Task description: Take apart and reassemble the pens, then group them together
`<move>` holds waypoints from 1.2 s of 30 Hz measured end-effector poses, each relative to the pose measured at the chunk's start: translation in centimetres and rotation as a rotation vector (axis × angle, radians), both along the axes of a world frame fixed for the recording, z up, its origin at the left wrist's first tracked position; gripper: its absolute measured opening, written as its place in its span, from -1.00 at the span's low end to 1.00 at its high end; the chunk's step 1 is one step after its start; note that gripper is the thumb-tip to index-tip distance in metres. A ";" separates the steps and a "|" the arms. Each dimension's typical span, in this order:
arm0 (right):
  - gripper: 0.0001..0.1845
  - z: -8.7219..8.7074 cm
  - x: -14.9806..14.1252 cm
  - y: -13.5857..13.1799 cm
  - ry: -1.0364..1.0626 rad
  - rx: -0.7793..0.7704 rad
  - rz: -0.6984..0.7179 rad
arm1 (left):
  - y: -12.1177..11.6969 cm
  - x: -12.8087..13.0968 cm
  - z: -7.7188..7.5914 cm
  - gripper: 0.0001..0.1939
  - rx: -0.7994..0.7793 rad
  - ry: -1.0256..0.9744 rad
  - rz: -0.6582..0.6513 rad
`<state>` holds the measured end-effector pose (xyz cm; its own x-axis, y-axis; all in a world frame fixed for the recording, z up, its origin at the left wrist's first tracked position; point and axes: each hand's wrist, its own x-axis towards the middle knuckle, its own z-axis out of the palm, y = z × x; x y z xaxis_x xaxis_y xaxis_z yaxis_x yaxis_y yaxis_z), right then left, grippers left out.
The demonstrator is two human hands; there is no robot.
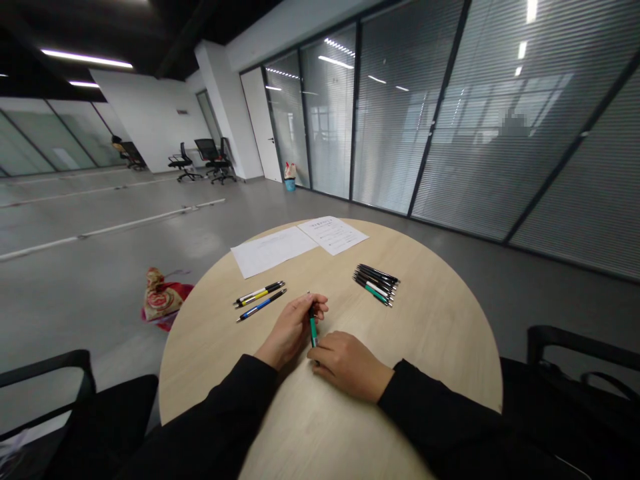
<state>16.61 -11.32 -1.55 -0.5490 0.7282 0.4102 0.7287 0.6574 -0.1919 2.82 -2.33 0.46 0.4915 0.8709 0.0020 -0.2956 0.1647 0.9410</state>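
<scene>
Between my two hands is a green and black pen (313,328), held above the middle of the table. My left hand (295,323) grips its upper, black end between thumb and fingers. At the lower end, the fingers of my right hand (345,360) close around the tip, which they partly hide. To the left lie a white and black pen (257,294), a yellow and black pen (253,299) and a blue and black pen (261,305). On the right, several pens (377,283) lie side by side, mostly black, with a green one nearest me.
Two printed paper sheets (275,250) lie at the far edge of the round wooden table (430,320). Office chairs stand close at left (85,380) and right (565,373). A red and gold bag (163,297) sits on the floor at the left.
</scene>
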 end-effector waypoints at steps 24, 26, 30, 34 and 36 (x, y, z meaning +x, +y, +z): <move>-0.94 -1.1 -0.2 -0.2 0.036 0.050 -0.012 | 0.2 0.3 -0.9 -0.56 0.045 0.036 -0.028; -0.95 -0.7 -0.3 -0.2 0.038 0.039 0.004 | 0.2 0.3 -1.1 -0.56 0.044 0.031 -0.036; -0.94 -0.6 -0.3 -0.2 0.032 0.036 0.014 | 0.1 0.3 -1.3 -0.57 0.046 0.029 -0.050; -0.96 -1.2 -0.2 -0.1 0.033 0.047 -0.019 | 0.1 0.3 -1.1 -0.57 0.040 0.025 -0.038; -0.96 -1.2 -0.2 -0.1 0.031 0.050 -0.030 | 0.1 0.3 -1.0 -0.57 0.043 0.031 -0.032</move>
<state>16.41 -11.40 -2.77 -0.5140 0.7224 0.4625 0.7423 0.6449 -0.1823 3.12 -2.23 -0.50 0.5198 0.8540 0.0230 -0.2611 0.1332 0.9561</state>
